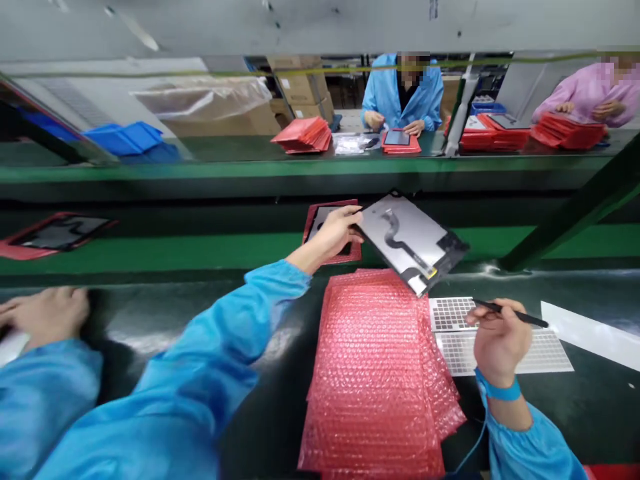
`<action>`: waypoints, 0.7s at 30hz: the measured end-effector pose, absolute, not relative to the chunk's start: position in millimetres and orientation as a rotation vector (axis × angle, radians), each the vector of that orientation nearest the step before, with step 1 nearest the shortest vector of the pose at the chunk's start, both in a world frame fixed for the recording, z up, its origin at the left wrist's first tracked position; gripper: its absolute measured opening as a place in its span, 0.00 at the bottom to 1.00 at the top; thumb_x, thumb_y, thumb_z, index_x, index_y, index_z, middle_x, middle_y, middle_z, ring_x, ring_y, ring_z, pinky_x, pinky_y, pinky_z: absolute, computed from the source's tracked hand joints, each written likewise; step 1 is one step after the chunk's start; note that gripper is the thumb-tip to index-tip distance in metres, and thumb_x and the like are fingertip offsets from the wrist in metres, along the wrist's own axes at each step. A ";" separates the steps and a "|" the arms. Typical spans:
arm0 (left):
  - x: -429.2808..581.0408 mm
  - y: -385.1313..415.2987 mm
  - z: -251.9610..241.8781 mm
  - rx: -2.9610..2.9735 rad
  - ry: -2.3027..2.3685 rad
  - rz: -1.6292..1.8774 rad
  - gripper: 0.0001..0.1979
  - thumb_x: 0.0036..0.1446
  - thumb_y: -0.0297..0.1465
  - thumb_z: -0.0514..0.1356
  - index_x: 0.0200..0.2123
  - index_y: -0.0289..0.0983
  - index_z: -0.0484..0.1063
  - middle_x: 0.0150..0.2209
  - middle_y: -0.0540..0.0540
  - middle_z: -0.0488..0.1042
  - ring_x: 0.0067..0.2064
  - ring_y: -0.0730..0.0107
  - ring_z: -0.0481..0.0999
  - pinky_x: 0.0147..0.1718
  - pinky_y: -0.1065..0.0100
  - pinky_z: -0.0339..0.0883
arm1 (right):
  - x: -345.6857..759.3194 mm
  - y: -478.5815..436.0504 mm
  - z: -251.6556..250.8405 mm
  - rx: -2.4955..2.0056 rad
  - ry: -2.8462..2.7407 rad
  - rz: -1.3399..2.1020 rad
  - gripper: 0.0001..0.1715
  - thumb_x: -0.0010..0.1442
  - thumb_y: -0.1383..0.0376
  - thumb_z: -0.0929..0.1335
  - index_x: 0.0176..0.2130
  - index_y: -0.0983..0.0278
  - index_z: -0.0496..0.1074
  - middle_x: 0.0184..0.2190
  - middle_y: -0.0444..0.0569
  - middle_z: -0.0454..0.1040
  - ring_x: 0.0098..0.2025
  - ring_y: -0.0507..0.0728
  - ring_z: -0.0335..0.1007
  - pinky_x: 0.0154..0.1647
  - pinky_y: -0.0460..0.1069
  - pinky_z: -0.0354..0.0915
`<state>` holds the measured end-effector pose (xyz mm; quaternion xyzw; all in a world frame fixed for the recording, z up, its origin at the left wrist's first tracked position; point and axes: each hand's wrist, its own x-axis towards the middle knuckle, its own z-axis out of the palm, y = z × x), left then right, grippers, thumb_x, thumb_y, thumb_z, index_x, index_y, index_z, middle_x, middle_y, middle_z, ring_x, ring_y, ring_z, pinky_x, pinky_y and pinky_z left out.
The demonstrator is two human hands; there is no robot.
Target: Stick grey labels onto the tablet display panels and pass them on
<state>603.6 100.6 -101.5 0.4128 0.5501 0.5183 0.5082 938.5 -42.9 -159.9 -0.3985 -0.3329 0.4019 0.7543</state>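
My left hand is stretched forward, its fingers closed on the left edge of a tablet screen panel. The panel is tilted, with its silvery back, dark flex cable and a small yellow patch showing. Below it lies a stack of red bubble-wrap bags. On the right, my right hand grips slim black tweezers and wears a blue wrist strap with a cord. It hovers over white sheets of small square stickers. Behind the left hand, another panel rests on a red bag.
A co-worker's hand is at the left edge. On the green conveyor lies another red bag with a panel. A blank white strip lies far right. A green post slants at right. Two people work opposite, beside red stacks.
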 end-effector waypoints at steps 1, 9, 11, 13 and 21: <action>593.9 83.3 -99.5 0.988 1.324 1.238 0.17 0.65 0.30 0.65 0.56 0.33 0.75 0.34 0.47 0.76 0.25 0.72 0.73 0.25 0.69 0.74 | 943.9 -44.0 -157.8 -0.858 -0.747 0.852 0.06 0.61 0.60 0.71 0.37 0.61 0.75 0.21 0.43 0.79 0.20 0.58 0.78 0.21 0.51 0.73; 577.9 -34.1 -134.6 1.036 1.333 0.906 0.21 0.56 0.42 0.74 0.49 0.36 0.82 0.30 0.45 0.81 0.28 0.66 0.78 0.24 0.69 0.70 | 979.8 -25.1 -177.9 -1.124 -1.136 1.150 0.19 0.61 0.50 0.77 0.40 0.62 0.77 0.24 0.47 0.82 0.21 0.59 0.80 0.23 0.52 0.76; 581.5 -43.5 -143.7 1.147 1.359 0.804 0.24 0.58 0.46 0.72 0.51 0.37 0.81 0.26 0.48 0.78 0.25 0.67 0.75 0.22 0.70 0.66 | 981.4 -16.8 -189.2 -1.196 -1.235 1.255 0.25 0.59 0.46 0.78 0.40 0.63 0.77 0.24 0.49 0.83 0.22 0.59 0.81 0.23 0.52 0.77; 585.4 -45.9 -148.9 1.257 1.409 0.780 0.25 0.59 0.48 0.70 0.51 0.36 0.81 0.22 0.51 0.74 0.22 0.70 0.70 0.20 0.71 0.60 | 980.2 -9.9 -199.7 -1.254 -1.316 1.320 0.28 0.58 0.43 0.78 0.40 0.63 0.76 0.26 0.51 0.84 0.23 0.59 0.82 0.23 0.50 0.76; 593.2 -43.1 -152.4 1.552 1.637 0.676 0.23 0.65 0.50 0.62 0.52 0.38 0.76 0.19 0.56 0.64 0.20 0.71 0.63 0.20 0.71 0.52 | 975.4 -1.1 -216.5 -1.354 -1.405 1.310 0.29 0.59 0.42 0.78 0.41 0.64 0.75 0.26 0.50 0.84 0.25 0.58 0.83 0.24 0.48 0.75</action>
